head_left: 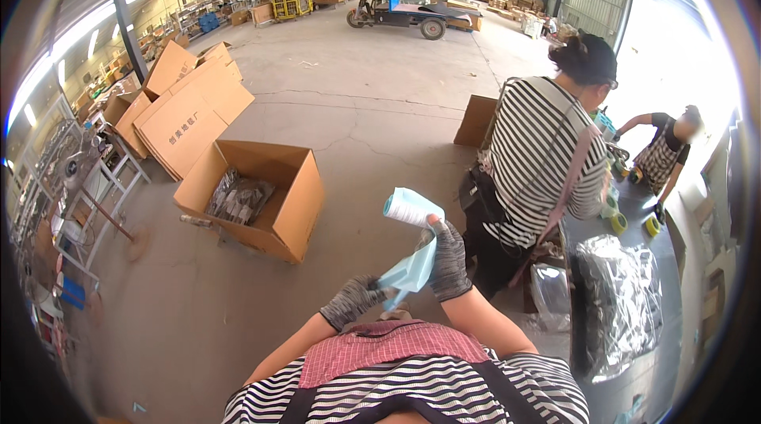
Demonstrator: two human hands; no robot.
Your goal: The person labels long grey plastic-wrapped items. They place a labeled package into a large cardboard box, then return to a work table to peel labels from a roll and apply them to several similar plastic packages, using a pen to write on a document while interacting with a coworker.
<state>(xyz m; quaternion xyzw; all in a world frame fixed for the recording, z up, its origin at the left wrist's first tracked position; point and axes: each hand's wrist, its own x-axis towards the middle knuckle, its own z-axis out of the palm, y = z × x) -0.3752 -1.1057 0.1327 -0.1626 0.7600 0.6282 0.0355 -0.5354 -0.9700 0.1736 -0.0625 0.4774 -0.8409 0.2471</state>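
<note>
Partly hidden, the left hand (353, 300) grasps the hanging blue sheet (412, 267)

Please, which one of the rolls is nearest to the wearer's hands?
The light-blue roll, held in the gloved right hand; the yellow-green rolls are on the dark table.

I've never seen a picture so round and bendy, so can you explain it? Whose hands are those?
There's no robot here, just a person wearing a camera on their head. It looks down through a very wide lens, so edges bend. Those are that person's own hands, in grey gloves. The right hand holds a light blue roll, and the left hand is at its loose end. On the dark table at the picture's right lie shiny plastic and yellow-green rolls. An open cardboard box stands on the floor.
</note>
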